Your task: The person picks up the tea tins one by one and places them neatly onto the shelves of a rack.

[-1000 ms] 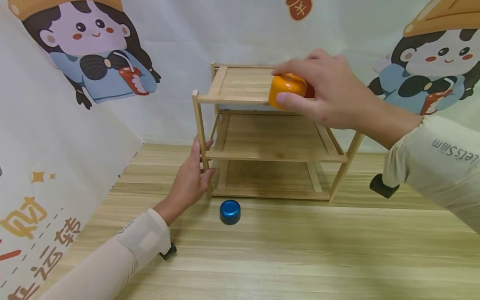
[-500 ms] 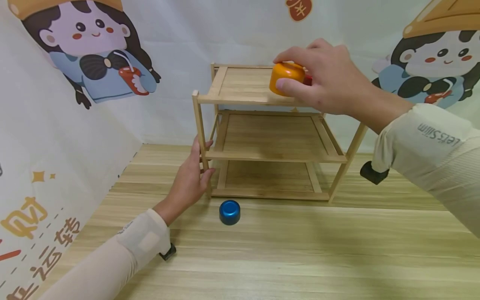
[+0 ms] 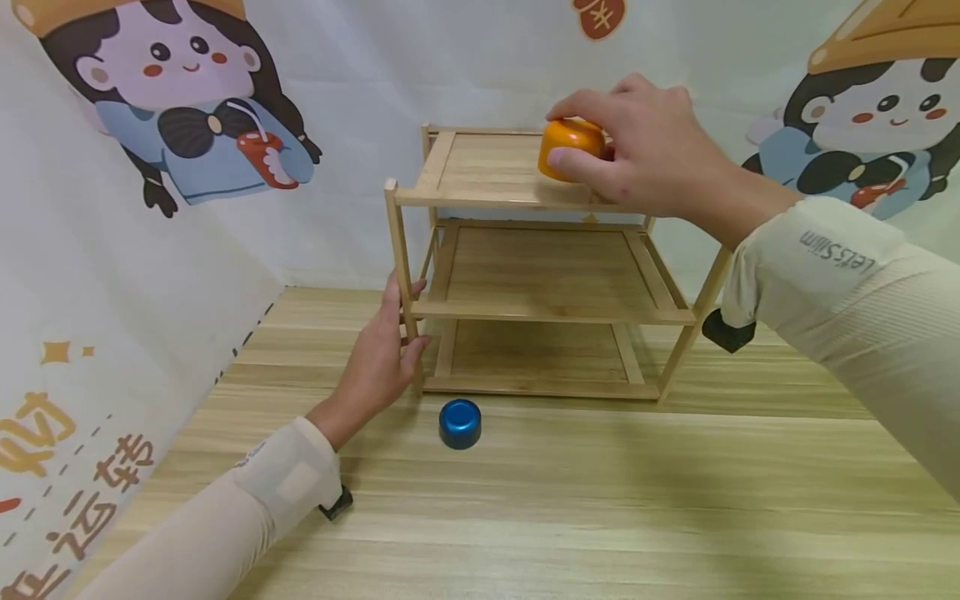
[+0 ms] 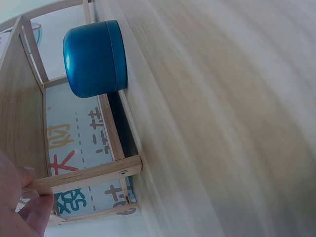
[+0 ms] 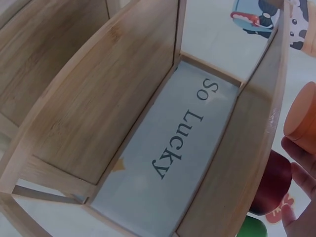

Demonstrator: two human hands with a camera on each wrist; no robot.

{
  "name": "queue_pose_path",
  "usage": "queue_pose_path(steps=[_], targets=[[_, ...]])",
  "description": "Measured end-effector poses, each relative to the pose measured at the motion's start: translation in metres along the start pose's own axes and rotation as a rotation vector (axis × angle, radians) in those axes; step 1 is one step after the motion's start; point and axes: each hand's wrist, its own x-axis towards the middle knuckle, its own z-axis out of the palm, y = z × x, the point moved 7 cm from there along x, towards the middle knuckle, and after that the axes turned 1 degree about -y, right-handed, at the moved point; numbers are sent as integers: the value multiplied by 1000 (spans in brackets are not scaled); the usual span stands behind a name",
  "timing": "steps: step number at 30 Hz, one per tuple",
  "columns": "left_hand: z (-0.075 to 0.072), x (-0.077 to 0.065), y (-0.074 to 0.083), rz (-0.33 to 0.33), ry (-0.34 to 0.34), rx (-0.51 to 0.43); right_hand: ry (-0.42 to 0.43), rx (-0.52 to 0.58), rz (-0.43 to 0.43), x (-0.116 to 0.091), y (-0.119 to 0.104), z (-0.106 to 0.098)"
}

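Orange tin [image 3: 572, 148], glossy, upper centre of the head view. Blue tin [image 3: 460, 423], metallic, lower centre. Dark red tin [image 5: 270, 183] and a green one [image 5: 252, 228] at lower right of the right wrist view. Shelf rack [image 3: 540, 308] pale bamboo. Counter [image 3: 600, 517] light wood grain, striped. Backdrop [image 3: 187, 117] white with cartoon girls in blue, orange hats, red cups; orange lettering lower left. Sleeves [image 3: 847, 292] cream.

Blue tin beside the rack
The blue tin [image 4: 94, 58] stands on the counter [image 4: 222, 118]; the left hand [image 4: 22, 207] grips the wooden rack [image 4: 84, 175].
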Motion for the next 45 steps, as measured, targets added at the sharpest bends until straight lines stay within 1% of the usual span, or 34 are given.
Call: queue_pose_path(steps=[6, 13, 22, 29, 38, 45], targets=[[0, 1, 0, -3, -1, -1, -33, -18, 24, 3, 3, 5], [1, 1, 0, -7, -5, -2, -64, -66, 48, 6, 6, 11], [1, 1, 1, -18, -14, 1, -82, -94, 84, 7, 9, 15], [1, 0, 1, -13, -11, -3, -81, -120, 92, 8, 11, 16], [0, 0, -1, -12, -7, -5, -109, -155, 97, 10, 11, 21], [0, 0, -1, -16, -9, -8, -114, -157, 96, 10, 10, 24]])
